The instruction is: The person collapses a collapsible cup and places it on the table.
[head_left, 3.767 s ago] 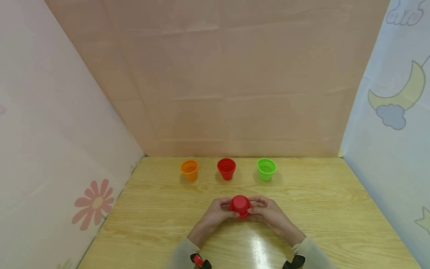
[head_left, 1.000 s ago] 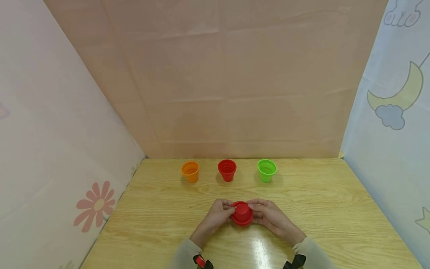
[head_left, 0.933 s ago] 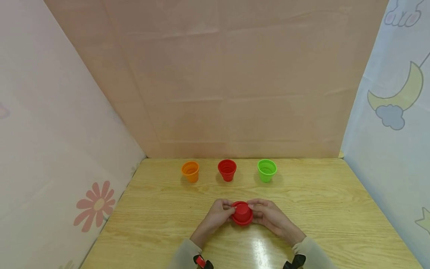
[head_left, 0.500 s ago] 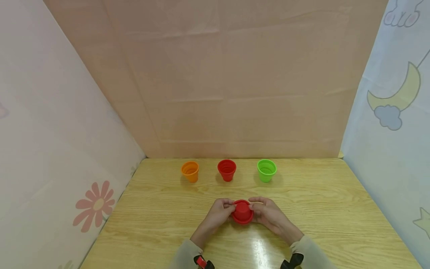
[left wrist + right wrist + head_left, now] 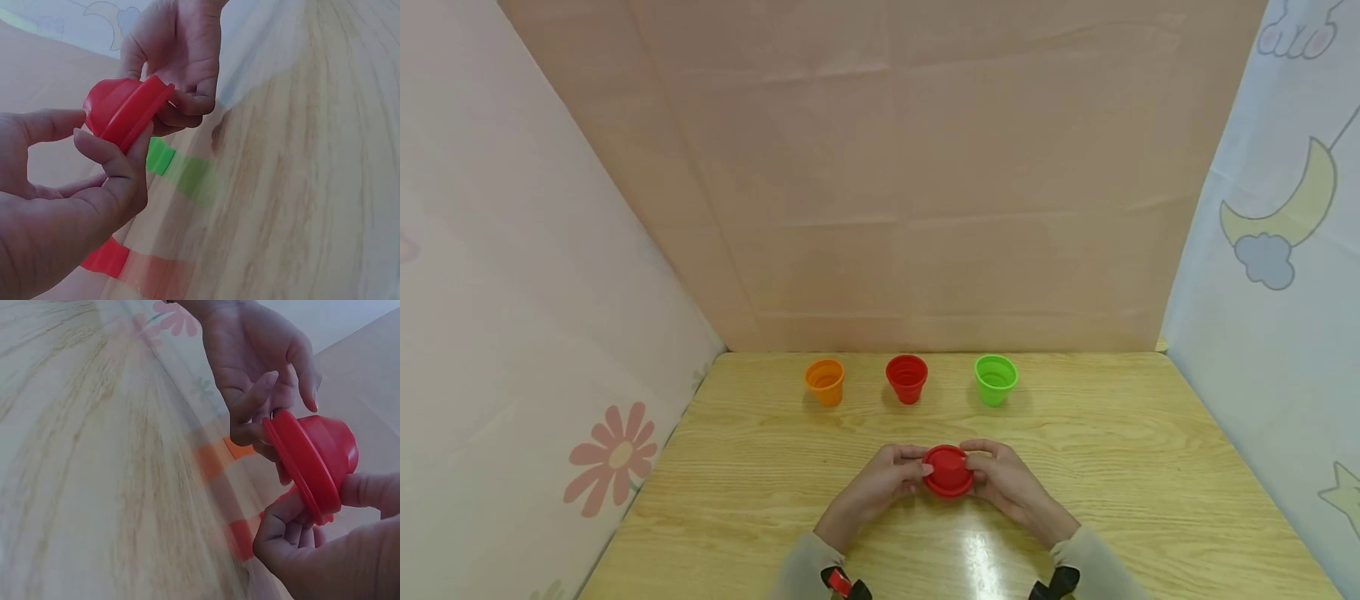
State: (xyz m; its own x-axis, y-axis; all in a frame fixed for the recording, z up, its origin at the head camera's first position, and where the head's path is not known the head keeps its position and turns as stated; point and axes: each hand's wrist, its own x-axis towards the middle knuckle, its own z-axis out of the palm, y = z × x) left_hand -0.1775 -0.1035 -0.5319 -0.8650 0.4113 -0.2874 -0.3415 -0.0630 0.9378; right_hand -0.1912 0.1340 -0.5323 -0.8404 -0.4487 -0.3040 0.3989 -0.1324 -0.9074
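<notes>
The squat red cup [image 5: 949,472] is glossy and plain, a broad ringed rim with a short, narrower base standing out of it; it is held upside down and tilted, base upward. It is off the desk [image 5: 760,475], well in from the left and right edges and nearer the person than the row at the far edge. The left hand [image 5: 882,483] pinches its left side, thumb on the base and fingers curled under the rim. The right hand [image 5: 1011,483] grips the right side likewise, so the 2 forearms slant inward to meet at the cup. Along the far edge 3 cups stand upright, well apart: an orange cup [image 5: 825,385], a taller red cup [image 5: 907,382] and a green cup [image 5: 996,382]
</notes>
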